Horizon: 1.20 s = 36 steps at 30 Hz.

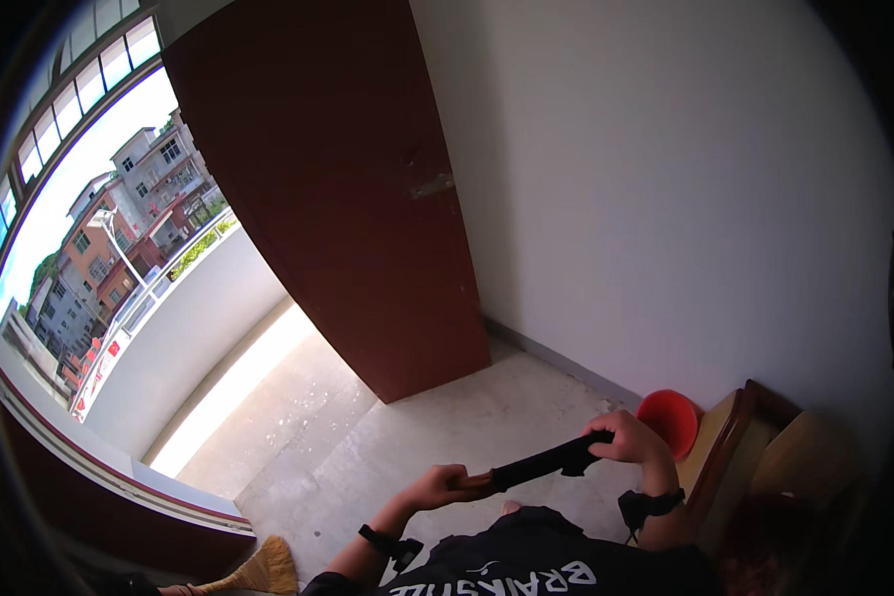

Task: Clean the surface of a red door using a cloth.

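Note:
Both hands hold a long black object (540, 463), perhaps a folded umbrella or a cloth-wrapped stick, slantwise before my body. My left hand (441, 488) grips its brown, wood-like end. Pinched between the thumb and fingers of my right hand (620, 438) is the black upper end, and a short black flap hangs near it. Each wrist wears a black strap with a small device. What the black part is made of cannot be told for sure.
A dark red door (328, 186) stands open to a bright balcony. A red bucket (669, 423) and wooden furniture (715, 447) stand by the white wall at right. A straw broom (264, 570) lies at lower left, beside what looks like another person's hand.

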Tool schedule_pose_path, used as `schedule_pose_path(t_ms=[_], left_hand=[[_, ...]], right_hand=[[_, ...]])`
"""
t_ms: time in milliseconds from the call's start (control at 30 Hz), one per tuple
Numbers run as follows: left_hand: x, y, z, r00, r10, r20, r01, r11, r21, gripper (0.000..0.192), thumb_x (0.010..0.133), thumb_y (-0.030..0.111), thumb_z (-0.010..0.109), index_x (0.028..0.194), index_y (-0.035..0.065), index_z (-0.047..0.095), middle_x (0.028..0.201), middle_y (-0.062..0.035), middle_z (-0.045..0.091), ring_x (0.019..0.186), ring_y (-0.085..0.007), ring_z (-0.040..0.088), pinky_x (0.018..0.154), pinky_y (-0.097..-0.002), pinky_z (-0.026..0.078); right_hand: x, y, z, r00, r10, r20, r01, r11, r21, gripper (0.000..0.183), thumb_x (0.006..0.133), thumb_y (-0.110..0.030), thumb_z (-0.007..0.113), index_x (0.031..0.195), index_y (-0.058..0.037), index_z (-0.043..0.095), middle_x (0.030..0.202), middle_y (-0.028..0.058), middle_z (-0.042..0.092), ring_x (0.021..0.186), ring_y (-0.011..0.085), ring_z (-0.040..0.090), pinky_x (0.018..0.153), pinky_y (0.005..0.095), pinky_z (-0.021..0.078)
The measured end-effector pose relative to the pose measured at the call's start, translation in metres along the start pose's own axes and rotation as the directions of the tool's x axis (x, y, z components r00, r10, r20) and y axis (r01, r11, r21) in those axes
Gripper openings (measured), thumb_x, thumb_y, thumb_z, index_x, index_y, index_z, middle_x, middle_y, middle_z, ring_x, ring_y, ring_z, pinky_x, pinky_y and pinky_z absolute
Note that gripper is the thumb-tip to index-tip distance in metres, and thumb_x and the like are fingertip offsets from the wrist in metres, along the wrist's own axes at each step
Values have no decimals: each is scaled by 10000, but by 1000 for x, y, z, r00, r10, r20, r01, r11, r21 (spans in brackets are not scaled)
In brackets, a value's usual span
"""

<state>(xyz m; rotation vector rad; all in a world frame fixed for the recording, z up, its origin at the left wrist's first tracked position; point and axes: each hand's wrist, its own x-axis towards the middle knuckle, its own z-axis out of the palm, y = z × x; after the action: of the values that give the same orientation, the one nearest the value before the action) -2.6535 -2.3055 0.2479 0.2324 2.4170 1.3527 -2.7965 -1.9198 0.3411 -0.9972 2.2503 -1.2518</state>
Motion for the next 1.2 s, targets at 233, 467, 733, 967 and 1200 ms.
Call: schedule_pose_path(t_ms=[233, 467, 733, 967, 1200], left_hand=[[0, -49, -192, 971, -33, -236, 50, 996, 67, 177, 902, 128, 744, 954, -2, 635, 798, -94, 694, 741, -155, 694, 660, -311, 547], [8, -105, -396, 975, 79, -210, -21, 964, 265, 188, 862, 112, 747, 999, 14, 664, 887, -129, 725, 803, -264, 706, 735, -368, 562], [72, -11, -655, 257, 787, -561, 71, 563, 823, 371, 827, 128, 734, 1176, 84, 615, 1231, -111, 592, 1231, -323, 530, 1053, -445, 390], [116, -81, -716, -220, 732, -645, 231, 681, 695, 702, 849, 171, 711, 1471, 54, 406, 1550, -193, 339, 1441, -384, 330, 1159, -521, 287], [102, -204, -777, 38, 506, -862, -275, 835, 478, 1045, 854, 529, 701, 1591, 51, 135, 1612, -285, 157, 1503, -464, 173, 1192, -587, 202]], right_hand=[[230, -35, 1, 972, 30, 234, 11, 985, -175, 274, 866, -219, 703, 1090, -63, 718, 957, 111, 722, 844, 229, 661, 767, 345, 515], [410, -73, 22, 957, -38, 288, 110, 965, -237, 249, 926, -198, 699, 1128, -52, 709, 1019, 102, 692, 943, 246, 654, 848, 336, 526], [631, -227, -35, 612, -564, -554, -37, 680, -732, 398, 954, -142, 659, 1329, -62, 554, 1297, 145, 569, 1183, 309, 572, 986, 434, 482], [832, -198, 116, 524, -559, -643, 68, 780, -622, 813, 1037, -455, 416, 1574, 57, 84, 1618, 367, 32, 1498, 555, 49, 1189, 647, 140], [856, -104, 145, 511, -501, -698, 439, 851, -289, 749, 1024, -545, 439, 1533, -24, 268, 1499, 211, 347, 1420, 347, 334, 1154, 502, 306]])
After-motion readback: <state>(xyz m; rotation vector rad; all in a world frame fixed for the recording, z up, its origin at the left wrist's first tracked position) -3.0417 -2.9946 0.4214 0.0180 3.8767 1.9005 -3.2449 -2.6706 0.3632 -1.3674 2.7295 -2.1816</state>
